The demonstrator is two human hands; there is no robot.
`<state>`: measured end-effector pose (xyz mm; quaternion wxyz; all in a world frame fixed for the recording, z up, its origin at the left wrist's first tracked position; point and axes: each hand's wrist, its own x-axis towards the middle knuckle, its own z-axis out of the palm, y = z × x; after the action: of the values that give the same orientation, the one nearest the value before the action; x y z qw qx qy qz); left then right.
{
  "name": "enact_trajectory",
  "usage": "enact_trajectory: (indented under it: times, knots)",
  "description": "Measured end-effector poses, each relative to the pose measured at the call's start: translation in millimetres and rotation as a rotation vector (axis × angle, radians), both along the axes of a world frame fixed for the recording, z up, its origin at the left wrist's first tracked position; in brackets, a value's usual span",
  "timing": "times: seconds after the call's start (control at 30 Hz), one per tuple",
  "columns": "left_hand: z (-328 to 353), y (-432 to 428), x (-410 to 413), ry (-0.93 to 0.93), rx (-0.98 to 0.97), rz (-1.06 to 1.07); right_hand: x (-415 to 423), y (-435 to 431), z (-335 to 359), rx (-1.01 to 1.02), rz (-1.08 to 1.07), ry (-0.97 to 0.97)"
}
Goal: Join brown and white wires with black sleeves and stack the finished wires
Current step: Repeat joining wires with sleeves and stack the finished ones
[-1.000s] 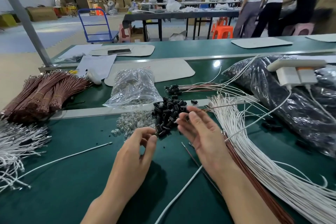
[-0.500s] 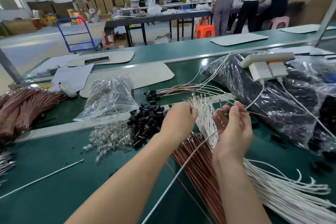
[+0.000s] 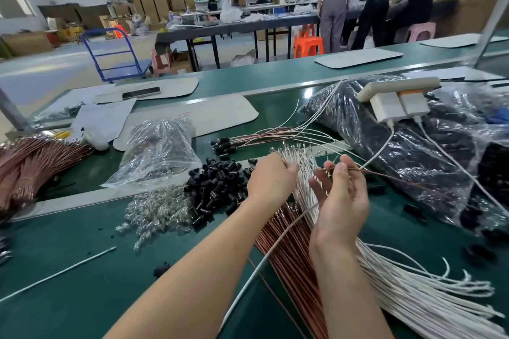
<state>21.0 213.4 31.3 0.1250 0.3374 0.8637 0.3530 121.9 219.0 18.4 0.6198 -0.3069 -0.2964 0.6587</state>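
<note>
The right hand (image 3: pixel 341 201) pinches one brown wire (image 3: pixel 391 177) between thumb and fingertips, its tip pointing to nine o'clock. The left hand (image 3: pixel 271 176) curls over the tips of the white wires (image 3: pixel 300 159), and whether it has one pinched is hidden. It is best to tease out a single white end, then take one of the black sleeves (image 3: pixel 217 187) at that hand's nine o'clock; the finished wires (image 3: pixel 248 139) lie at twelve.

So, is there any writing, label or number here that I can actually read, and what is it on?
Nothing here can be read with certainty.
pale mat: a small red handwritten mark, too blurred to read.
cardboard boxes: pale labels, too small to read.
chargers: no print shows.
</note>
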Motion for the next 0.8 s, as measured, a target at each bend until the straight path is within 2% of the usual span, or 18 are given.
enact_trajectory:
  times: [0.1, 0.23, 0.33, 0.4, 0.5, 0.67, 0.8]
  knots:
    - [2, 0, 0, -0.142, 0.072, -0.06, 0, -1, 1, -0.003, 0.008, -0.01]
    - [4, -1, 5, -0.191, 0.113, -0.172, 2, -2, 0, -0.018, 0.017, -0.02]
    - [10, -2, 3, -0.215, 0.178, -0.15, 3, -3, 2, -0.026, 0.025, -0.029]
    - [22, -4, 0, -0.273, 0.286, -0.087, 5, -4, 4, -0.037, 0.054, -0.014]
    - [48, -11, -9, -0.38, 0.466, 0.001, 9, -7, 9, -0.06, 0.203, 0.094]
    - [102, -50, -33, -0.39, 0.813, 0.137, 16, -15, 17, -0.068, 0.566, 0.322]
    - [124, -116, -58, -0.464, 1.173, 0.388, 14, -32, 20, -0.035, 0.884, 0.329]
